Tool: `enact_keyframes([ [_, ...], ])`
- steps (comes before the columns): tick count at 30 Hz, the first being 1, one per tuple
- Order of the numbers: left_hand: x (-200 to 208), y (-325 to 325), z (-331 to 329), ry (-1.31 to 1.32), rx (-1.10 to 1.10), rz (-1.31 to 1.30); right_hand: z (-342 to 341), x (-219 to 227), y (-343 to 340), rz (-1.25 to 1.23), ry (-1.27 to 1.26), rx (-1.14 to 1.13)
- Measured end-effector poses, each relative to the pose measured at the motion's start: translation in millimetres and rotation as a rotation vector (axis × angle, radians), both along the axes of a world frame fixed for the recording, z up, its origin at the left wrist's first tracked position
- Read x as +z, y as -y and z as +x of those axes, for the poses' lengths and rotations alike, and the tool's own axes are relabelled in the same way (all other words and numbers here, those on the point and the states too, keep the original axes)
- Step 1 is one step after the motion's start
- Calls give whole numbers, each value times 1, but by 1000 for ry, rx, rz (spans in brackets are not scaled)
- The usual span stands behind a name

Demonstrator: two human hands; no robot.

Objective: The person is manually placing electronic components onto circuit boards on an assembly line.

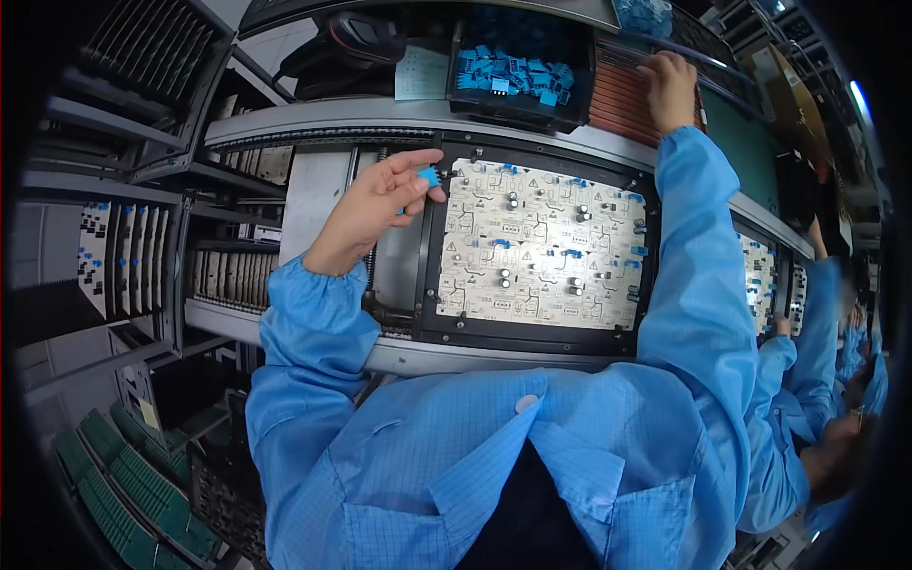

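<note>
**Held one small blue part (429, 178) in the left hand (378, 201)**

Pinched it between the thumb and nearly closed fingers, partly hiding it, beside the upper left corner of one board (541, 247) set in one black frame (527, 339). Reached the right hand (673, 87) to the reddish-brown strips (617, 93), bending the fingers over them; could not tell how far open, or whether gripping anything. Counted four pairs of round components (583, 213) on the board. Counted one black bin (518, 114) of heaped blue pieces (513, 74), too overlapped to number. Saw a second board (757, 285) at right, partly hidden behind the right sleeve (698, 256).
</note>
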State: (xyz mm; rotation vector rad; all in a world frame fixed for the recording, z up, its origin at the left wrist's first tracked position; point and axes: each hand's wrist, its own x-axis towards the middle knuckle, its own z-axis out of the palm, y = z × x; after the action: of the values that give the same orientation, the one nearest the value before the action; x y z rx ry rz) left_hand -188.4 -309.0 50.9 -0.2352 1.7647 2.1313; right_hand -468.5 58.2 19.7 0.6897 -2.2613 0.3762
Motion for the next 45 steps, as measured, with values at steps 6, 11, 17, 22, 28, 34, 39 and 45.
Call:
enact_keyframes([
  [6, -1, 4, 9, 30, 12, -180, 188, 92, -9, -312, 678, 395],
  [11, 24, -37, 23, -285, 71, -548, 288, 42, -79, -546, 938, 161],
  [17, 33, -160, 49, -617, -173, -734, 348, -12, -96, -901, 836, -19],
  [22, 15, -232, 45, -744, -335, -791, 352, -12, -95, -938, 710, -30],
  [28, -6, -264, 39, -906, -416, -911, 354, -7, -102, -986, 706, 41],
  [34, -2, -270, 34, -757, -493, -975, 354, -10, -105, -1012, 680, 95],
  [39, 1, -277, 36, -781, -494, -1023, 354, -9, -107, -1007, 688, 124],
  [45, -6, -278, 45, -954, -543, -1101, 355, -8, -107, -1050, 725, 144],
])
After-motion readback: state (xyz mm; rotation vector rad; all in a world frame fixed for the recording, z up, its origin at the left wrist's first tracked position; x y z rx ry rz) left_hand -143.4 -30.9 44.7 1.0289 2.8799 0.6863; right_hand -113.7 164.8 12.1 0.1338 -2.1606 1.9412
